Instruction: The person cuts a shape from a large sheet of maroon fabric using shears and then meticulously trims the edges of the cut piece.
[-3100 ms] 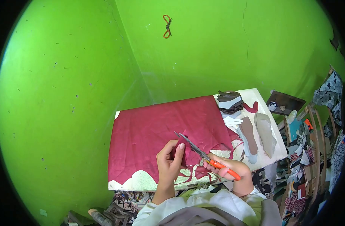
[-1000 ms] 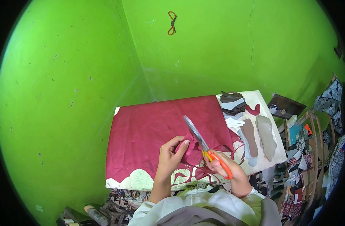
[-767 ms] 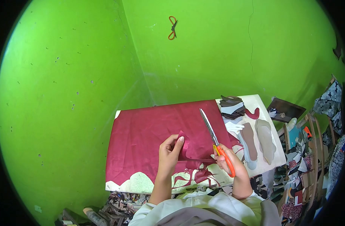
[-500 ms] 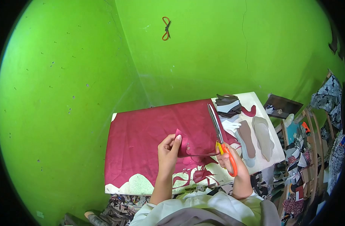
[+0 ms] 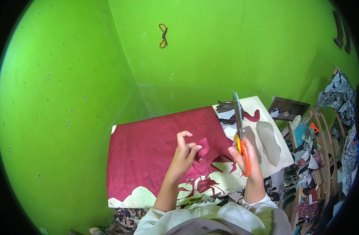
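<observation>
My left hand is over the middle of the table, its index finger raised and bent. Between its thumb and other fingers it pinches a small cut piece of maroon fabric. To the right, my right hand is wrapped around the scissors, which have orange and yellow handles. Their long blades point upward, away from the fabric, and look nearly closed. Under my left hand spreads a large maroon sheet with a ragged, curved cut edge at the front. Thin maroon scraps lie near that edge.
Grey sole-shaped pieces and a stack of dark and white pieces lie on the pale tabletop at right. A curved maroon piece is behind them. A wooden rack full of scraps stands right. Red-handled scissors hang on the green wall.
The scissors have swung upright, away from the fabric, as my right hand moved right. My left hand has moved right with the maroon piece and lifted its index finger. The view has shifted slightly.
</observation>
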Demonstrator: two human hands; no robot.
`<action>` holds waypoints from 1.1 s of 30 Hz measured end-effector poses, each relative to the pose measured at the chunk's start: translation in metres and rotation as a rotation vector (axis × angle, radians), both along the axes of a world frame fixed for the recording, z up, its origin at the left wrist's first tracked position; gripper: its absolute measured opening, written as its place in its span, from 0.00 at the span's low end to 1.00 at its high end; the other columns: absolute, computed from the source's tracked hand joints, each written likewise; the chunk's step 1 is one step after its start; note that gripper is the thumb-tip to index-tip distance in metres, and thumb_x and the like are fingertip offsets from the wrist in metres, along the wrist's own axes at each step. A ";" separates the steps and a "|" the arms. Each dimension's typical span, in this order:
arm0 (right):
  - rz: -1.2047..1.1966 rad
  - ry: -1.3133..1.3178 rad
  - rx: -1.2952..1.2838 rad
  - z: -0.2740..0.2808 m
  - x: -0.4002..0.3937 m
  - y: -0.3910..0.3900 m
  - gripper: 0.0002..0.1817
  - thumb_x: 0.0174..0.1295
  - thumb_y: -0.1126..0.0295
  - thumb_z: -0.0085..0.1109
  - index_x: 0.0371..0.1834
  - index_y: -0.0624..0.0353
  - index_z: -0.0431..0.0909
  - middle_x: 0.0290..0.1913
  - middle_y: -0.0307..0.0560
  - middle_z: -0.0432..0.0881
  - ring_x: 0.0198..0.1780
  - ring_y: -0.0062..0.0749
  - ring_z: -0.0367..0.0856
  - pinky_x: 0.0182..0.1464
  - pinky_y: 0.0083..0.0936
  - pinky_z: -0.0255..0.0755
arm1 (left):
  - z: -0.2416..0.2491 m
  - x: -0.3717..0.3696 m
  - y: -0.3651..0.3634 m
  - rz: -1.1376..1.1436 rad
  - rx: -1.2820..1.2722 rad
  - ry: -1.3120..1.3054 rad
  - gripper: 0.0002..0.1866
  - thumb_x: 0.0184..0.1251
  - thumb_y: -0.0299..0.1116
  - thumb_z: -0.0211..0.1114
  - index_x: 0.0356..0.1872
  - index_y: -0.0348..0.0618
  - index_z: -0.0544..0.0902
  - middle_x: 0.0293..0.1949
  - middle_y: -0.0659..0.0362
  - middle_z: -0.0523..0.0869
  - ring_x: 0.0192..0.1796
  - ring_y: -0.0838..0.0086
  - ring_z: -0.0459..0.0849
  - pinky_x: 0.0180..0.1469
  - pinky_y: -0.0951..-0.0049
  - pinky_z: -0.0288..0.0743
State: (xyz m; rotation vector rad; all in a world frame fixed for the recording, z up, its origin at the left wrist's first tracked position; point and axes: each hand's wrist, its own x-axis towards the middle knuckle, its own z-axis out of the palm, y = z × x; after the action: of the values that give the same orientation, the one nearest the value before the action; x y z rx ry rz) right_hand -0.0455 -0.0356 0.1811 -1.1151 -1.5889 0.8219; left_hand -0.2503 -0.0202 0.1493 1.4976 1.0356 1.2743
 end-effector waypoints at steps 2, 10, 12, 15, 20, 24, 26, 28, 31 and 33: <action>0.125 0.055 -0.073 0.001 -0.002 0.005 0.14 0.51 0.70 0.63 0.31 0.59 0.65 0.25 0.38 0.72 0.26 0.16 0.69 0.28 0.14 0.65 | 0.014 0.008 0.001 -0.086 0.120 0.203 0.20 0.62 0.19 0.50 0.47 0.41 0.50 0.22 0.59 0.73 0.28 0.78 0.76 0.32 0.82 0.68; 0.238 0.220 -0.128 -0.022 0.006 0.032 0.13 0.51 0.79 0.59 0.33 0.60 0.63 0.31 0.40 0.71 0.31 0.16 0.69 0.36 0.15 0.67 | 0.023 0.034 0.017 -0.214 0.464 0.406 0.22 0.57 0.20 0.58 0.44 0.35 0.52 0.21 0.58 0.72 0.26 0.73 0.75 0.33 0.78 0.70; 0.194 0.300 -0.104 -0.015 0.011 0.034 0.13 0.51 0.81 0.58 0.32 0.59 0.62 0.30 0.40 0.70 0.31 0.16 0.68 0.36 0.14 0.67 | 0.032 0.046 0.012 0.257 0.672 0.581 0.21 0.56 0.22 0.60 0.43 0.35 0.57 0.21 0.60 0.71 0.27 0.73 0.74 0.34 0.78 0.70; 0.107 0.474 0.011 -0.010 0.017 0.038 0.13 0.53 0.81 0.56 0.33 0.57 0.61 0.30 0.39 0.69 0.31 0.17 0.67 0.35 0.15 0.65 | 0.029 0.067 -0.010 0.625 0.510 0.306 0.14 0.54 0.27 0.64 0.38 0.36 0.69 0.25 0.59 0.73 0.30 0.75 0.74 0.36 0.79 0.69; 0.140 0.782 0.003 0.005 0.020 0.037 0.14 0.52 0.80 0.57 0.32 0.54 0.61 0.29 0.37 0.68 0.28 0.17 0.67 0.31 0.14 0.62 | 0.017 0.084 -0.028 0.027 -0.082 -0.290 0.11 0.62 0.29 0.56 0.42 0.35 0.72 0.35 0.57 0.79 0.38 0.77 0.76 0.41 0.79 0.68; 0.183 0.823 -0.080 0.005 0.019 0.030 0.15 0.52 0.80 0.58 0.33 0.52 0.60 0.28 0.34 0.68 0.26 0.15 0.65 0.27 0.13 0.59 | 0.018 0.099 -0.023 -0.092 -0.101 -0.568 0.17 0.64 0.29 0.53 0.53 0.35 0.68 0.41 0.55 0.79 0.44 0.76 0.77 0.44 0.78 0.71; 0.213 0.820 -0.113 0.003 0.017 0.028 0.15 0.52 0.80 0.58 0.33 0.52 0.60 0.28 0.34 0.68 0.25 0.14 0.64 0.26 0.12 0.58 | 0.023 0.106 -0.022 -0.011 -0.069 -0.659 0.17 0.63 0.28 0.54 0.53 0.36 0.67 0.41 0.56 0.79 0.44 0.77 0.77 0.46 0.77 0.72; 0.252 0.812 -0.144 -0.001 0.015 0.024 0.15 0.52 0.80 0.58 0.33 0.51 0.60 0.28 0.34 0.68 0.25 0.14 0.64 0.25 0.12 0.58 | 0.021 0.110 -0.019 0.107 -0.051 -0.685 0.17 0.62 0.26 0.56 0.51 0.35 0.68 0.39 0.57 0.79 0.41 0.79 0.77 0.45 0.78 0.73; 0.274 0.732 -0.193 -0.007 0.014 0.023 0.14 0.53 0.78 0.58 0.33 0.51 0.60 0.28 0.33 0.68 0.24 0.13 0.63 0.24 0.12 0.57 | 0.011 0.105 -0.017 0.199 -0.028 -0.672 0.16 0.59 0.23 0.58 0.48 0.35 0.70 0.33 0.60 0.79 0.36 0.82 0.77 0.40 0.80 0.75; 0.296 0.677 -0.192 -0.011 0.015 0.022 0.14 0.54 0.77 0.58 0.33 0.51 0.60 0.28 0.33 0.69 0.22 0.12 0.63 0.24 0.12 0.58 | 0.015 0.103 -0.016 0.271 -0.031 -0.623 0.12 0.57 0.22 0.60 0.43 0.35 0.72 0.26 0.64 0.77 0.29 0.85 0.76 0.35 0.81 0.76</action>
State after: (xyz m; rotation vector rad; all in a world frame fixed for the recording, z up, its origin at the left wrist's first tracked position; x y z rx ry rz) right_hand -0.0301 -0.0131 0.1699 -0.6226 -1.1194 1.3989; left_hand -0.1475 -0.0362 0.1643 0.8513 0.8428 1.7552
